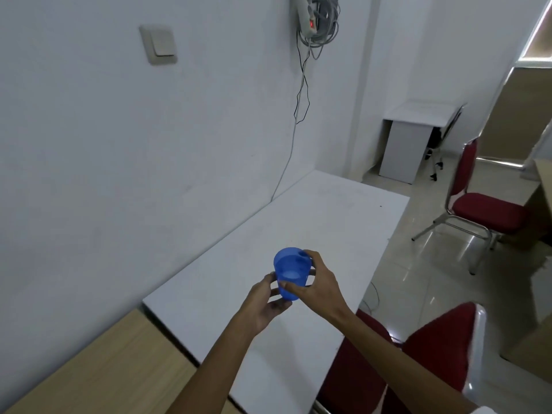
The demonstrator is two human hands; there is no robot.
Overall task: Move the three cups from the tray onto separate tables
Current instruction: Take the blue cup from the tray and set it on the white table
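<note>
A translucent blue cup point(288, 268) stands upright in mid-air over the white table point(313, 228), with some clear liquid inside. My right hand point(313, 282) wraps the cup's right side, thumb in front and fingers over the rim. My left hand point(265, 303) cups the lower left side and the bottom. No tray and no other cups are in view.
A wooden table point(98, 363) adjoins the white one at the lower left. Two red chairs stand right of the table, one near point(424, 354) and one farther off point(484, 210). A small white desk point(418, 121) sits in the far corner. Cables point(301, 94) hang down the wall.
</note>
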